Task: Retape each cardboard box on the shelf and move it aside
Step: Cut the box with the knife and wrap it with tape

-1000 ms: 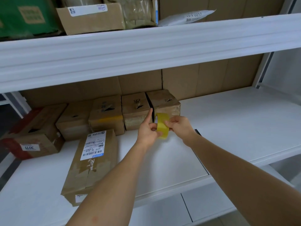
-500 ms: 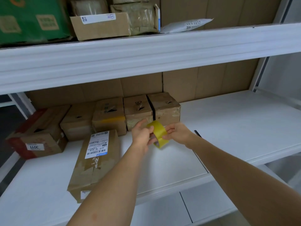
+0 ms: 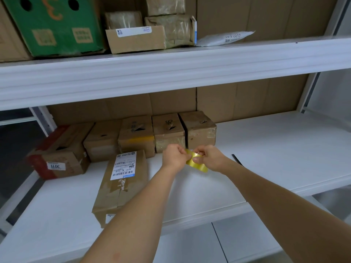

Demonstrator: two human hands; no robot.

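Just above the shelf (image 3: 266, 149), both hands' fingers (image 3: 183, 151) pinch the yellow tape roll (image 3: 197, 165).

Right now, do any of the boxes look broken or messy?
Yes. The long box lying in front of the row has torn, peeling tape along its top seam. Several small boxes behind it have little rips poked in their tops.

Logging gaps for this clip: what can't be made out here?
Head view only:
- Tape roll: largely covered by left hand and right hand; whether a free end is lifted is unclear.
- Label on the long box: print too small.
- Green box: top cut off by the frame's upper edge.
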